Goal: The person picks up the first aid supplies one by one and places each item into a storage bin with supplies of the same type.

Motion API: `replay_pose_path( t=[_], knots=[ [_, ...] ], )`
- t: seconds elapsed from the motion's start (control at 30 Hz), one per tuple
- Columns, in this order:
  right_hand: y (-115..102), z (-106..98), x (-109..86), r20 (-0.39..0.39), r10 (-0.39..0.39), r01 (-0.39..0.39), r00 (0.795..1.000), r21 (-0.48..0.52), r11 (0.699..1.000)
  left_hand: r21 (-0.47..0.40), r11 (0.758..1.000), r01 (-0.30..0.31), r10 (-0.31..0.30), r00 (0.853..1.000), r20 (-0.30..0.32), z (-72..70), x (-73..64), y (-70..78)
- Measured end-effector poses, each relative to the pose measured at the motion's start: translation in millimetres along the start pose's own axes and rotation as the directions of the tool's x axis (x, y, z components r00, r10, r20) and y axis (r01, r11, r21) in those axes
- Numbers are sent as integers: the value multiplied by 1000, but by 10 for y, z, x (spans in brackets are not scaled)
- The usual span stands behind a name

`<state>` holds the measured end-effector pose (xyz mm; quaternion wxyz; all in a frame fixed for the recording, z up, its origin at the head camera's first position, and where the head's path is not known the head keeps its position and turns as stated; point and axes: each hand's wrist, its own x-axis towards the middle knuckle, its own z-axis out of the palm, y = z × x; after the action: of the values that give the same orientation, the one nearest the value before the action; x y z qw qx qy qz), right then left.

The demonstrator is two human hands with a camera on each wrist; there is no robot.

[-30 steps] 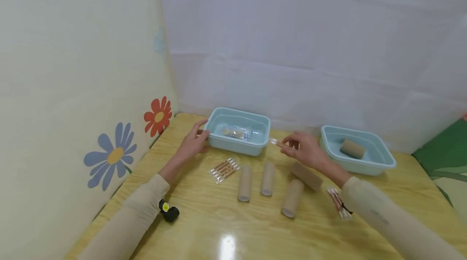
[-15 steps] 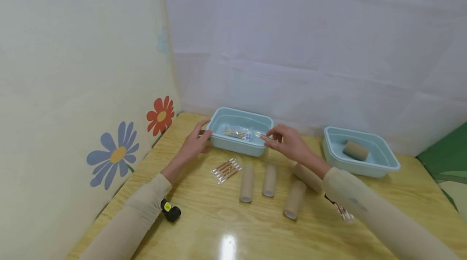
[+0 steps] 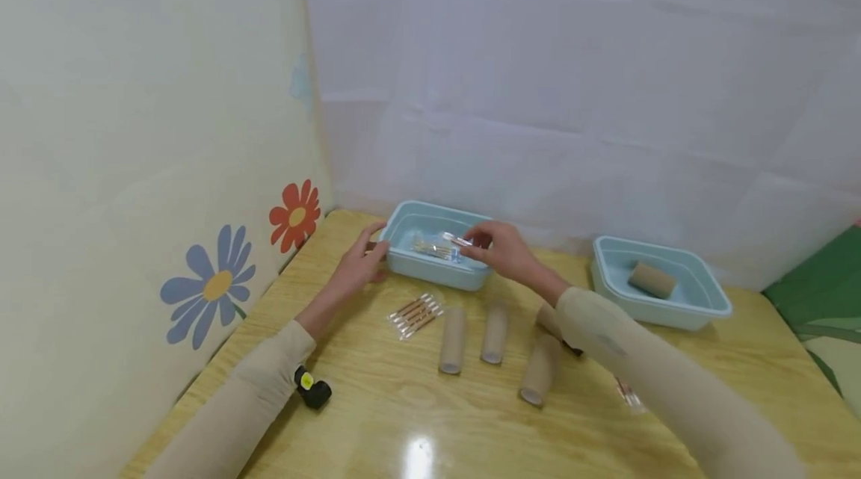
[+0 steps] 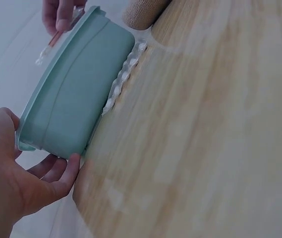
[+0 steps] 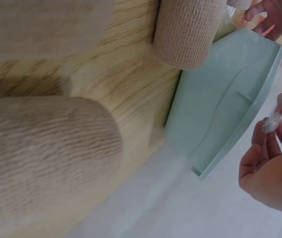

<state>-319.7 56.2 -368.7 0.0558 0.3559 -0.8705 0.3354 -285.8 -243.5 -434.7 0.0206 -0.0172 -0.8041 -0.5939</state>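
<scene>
My left hand (image 3: 356,266) holds the left end of a light blue plastic basin (image 3: 437,276), thumb at the rim and fingers low on the wall in the left wrist view. Over that basin, my right hand (image 3: 506,251) pinches a clear packet of cotton swabs (image 3: 456,239) with reddish-brown sticks. Inside the basin lies another swab packet (image 3: 433,249), with paler sticks. A flat packet of brown-stick swabs (image 3: 415,316) rests on the table in front. The right wrist view shows the pinched packet's end (image 5: 272,123) between thumb and fingers, beside the basin rim.
Several tan, crinkle-textured rolls (image 3: 452,341) lie before the basin, one partly behind the right sleeve. A second blue basin (image 3: 649,312) at the right holds one roll (image 3: 652,279). Another swab packet (image 3: 628,394) shows partly beneath the right forearm. Walls stand behind and left.
My right hand has moved left with the swab packet, from beside the left basin's right end to over its inside. The left hand has stayed on the basin.
</scene>
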Motion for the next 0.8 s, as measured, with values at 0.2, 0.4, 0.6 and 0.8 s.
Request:
replay_pose_path(
  t=[0.2,0.4,0.6,0.8],
  knots=[
    [3,84,183,54,50,-52,997,37,998,0,1000,5,-5,1000,5,-31,34,-47],
    [2,62,231,36,82,-83,996,53,995,-12,1000,9,-9,1000,11,-10,39,-52],
    [-48,-6,177,37,59,-61,998,65,996,-12,1000,6,-6,1000,11,-27,57,-45],
    [-106,-92,100,37,32,-34,999,65,997,-5,1000,2,-2,1000,17,-68,77,-42]
  ],
)
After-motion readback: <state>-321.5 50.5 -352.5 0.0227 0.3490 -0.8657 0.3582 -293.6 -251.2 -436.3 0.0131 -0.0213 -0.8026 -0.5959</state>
